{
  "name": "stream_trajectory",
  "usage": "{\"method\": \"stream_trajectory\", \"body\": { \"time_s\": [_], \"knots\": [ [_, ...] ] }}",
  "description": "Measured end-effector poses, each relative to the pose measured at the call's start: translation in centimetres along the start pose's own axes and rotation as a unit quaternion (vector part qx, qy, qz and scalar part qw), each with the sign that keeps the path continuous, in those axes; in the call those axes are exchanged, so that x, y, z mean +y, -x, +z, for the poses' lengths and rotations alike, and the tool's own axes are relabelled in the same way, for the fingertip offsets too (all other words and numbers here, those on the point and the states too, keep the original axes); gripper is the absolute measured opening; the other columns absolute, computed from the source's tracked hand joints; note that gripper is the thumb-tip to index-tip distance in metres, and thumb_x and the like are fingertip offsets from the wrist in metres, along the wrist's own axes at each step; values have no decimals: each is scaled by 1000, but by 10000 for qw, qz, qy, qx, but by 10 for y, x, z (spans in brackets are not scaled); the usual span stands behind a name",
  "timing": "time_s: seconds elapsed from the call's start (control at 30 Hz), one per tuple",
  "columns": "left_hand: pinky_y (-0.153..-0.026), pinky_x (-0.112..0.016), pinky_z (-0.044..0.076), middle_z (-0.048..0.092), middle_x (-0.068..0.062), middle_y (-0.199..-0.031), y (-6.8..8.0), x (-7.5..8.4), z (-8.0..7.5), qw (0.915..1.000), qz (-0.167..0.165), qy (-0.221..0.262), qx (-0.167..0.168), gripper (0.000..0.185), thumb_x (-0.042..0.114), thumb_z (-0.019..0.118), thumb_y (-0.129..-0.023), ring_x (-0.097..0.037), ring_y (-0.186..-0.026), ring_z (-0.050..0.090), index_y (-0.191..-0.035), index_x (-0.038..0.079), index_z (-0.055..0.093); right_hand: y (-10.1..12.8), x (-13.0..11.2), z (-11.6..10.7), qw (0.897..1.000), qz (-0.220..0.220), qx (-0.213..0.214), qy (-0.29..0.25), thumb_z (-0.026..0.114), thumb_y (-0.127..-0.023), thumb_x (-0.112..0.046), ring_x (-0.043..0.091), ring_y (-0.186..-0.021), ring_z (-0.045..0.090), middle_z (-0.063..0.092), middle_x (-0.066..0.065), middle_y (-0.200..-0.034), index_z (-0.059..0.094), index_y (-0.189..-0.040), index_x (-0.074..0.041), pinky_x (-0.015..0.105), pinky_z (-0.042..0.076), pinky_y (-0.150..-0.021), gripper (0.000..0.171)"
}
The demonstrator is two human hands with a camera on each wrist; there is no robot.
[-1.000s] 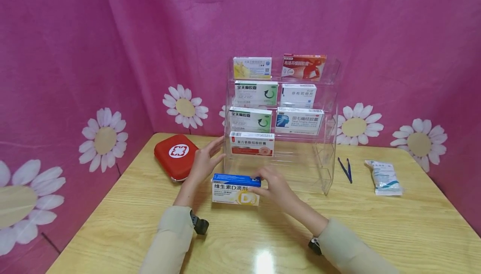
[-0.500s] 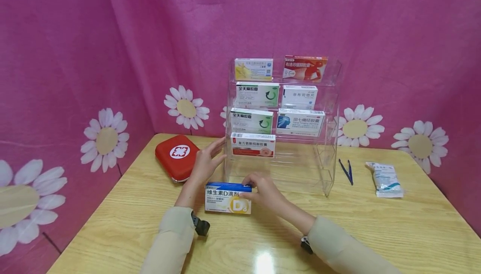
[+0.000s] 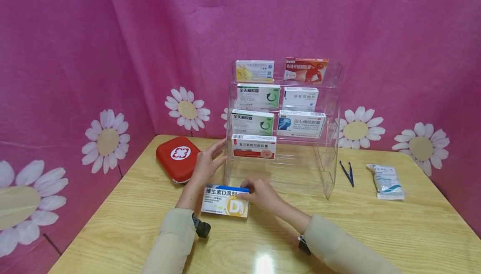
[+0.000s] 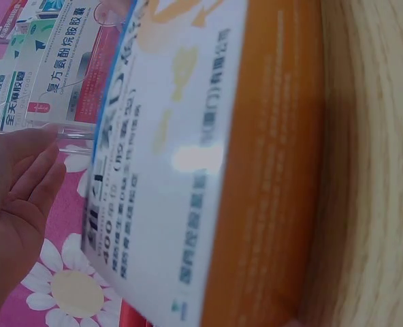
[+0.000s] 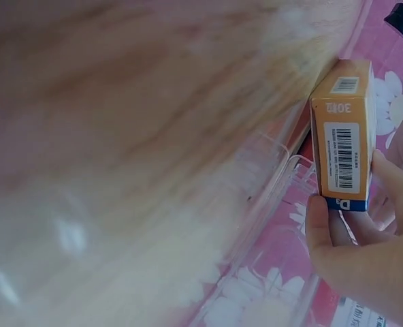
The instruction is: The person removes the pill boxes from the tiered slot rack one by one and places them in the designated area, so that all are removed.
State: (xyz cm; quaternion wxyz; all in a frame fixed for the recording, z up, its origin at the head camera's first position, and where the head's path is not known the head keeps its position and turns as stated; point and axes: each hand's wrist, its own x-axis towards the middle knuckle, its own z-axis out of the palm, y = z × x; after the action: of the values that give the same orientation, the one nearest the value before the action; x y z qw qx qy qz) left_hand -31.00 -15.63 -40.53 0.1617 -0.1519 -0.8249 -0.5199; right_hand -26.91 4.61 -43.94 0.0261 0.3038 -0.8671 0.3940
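Note:
A white medicine box point(image 3: 224, 202) with a blue top strip and a yellow D3 mark is pinched by its right end in my right hand point(image 3: 263, 194). Its front leans back, facing up toward me. In the right wrist view, thumb and fingers grip the blue edge of the box's orange barcode end point(image 5: 342, 163). My left hand point(image 3: 206, 164) has its fingers extended against the left side of a clear tiered display rack point(image 3: 297, 169). Large in the left wrist view, the same box point(image 4: 174, 163) covers part of the rack.
Several medicine boxes stand on the rack's tiers, a white and red box point(image 3: 253, 148) lowest at left. A red zip case point(image 3: 176, 161) lies left of the rack. Blue tweezers point(image 3: 347, 175) and a white wrapped packet point(image 3: 386, 182) lie to the right on the wooden table point(image 3: 375, 228).
The right hand has brought the medicine box left and nearer to me, and its front has tilted back. The left hand has stayed at the rack's side.

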Motion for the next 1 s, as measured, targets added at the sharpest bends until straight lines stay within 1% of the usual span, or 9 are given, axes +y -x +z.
{"method": "stream_trajectory", "body": {
  "time_s": [0.13,0.4,0.53,0.67,0.83,1.0],
  "knots": [
    [-104,-40,51,60,-20,-135,0,1,1,10000,39,37,28,54,-5,68,-86,-35,-124,61,-137,1,54,-2,1,1,9996,161,-214,36,75,-86,-17,6,-71,48,67,6,-81,72,-90,0,13,41,-60,18],
    [-104,-41,51,61,-21,-133,1,-1,2,10000,31,15,46,54,-5,68,-86,-36,-123,61,-137,1,54,-2,3,1,9976,385,-557,-129,72,-88,-18,6,-69,47,66,6,-79,70,-89,0,14,40,-58,19],
    [-105,-40,51,61,-21,-134,2,-2,2,9999,68,104,23,53,-5,68,-86,-35,-123,61,-137,1,54,-2,5,2,9971,348,-660,-123,71,-90,-18,7,-69,47,65,7,-79,69,-89,1,14,39,-58,20],
    [-106,-41,51,60,-20,-135,2,-3,1,9998,104,171,14,54,-5,68,-86,-35,-124,60,-137,1,54,-2,5,1,9971,277,-712,28,69,-91,-19,6,-68,46,65,7,-79,69,-90,1,14,38,-57,20],
    [-106,-41,50,60,-20,-136,1,-3,1,9999,82,143,-1,53,-4,68,-86,-34,-124,60,-137,1,54,-2,4,3,9968,240,-744,151,69,-91,-19,6,-68,46,65,6,-77,70,-88,1,14,39,-57,20],
    [-106,-40,50,60,-20,-136,1,-4,1,9999,81,148,-4,53,-4,68,-86,-34,-124,60,-137,1,54,-2,3,3,9969,187,-749,151,69,-91,-18,6,-67,47,66,6,-77,70,-88,1,14,39,-56,20]
  ]
}}
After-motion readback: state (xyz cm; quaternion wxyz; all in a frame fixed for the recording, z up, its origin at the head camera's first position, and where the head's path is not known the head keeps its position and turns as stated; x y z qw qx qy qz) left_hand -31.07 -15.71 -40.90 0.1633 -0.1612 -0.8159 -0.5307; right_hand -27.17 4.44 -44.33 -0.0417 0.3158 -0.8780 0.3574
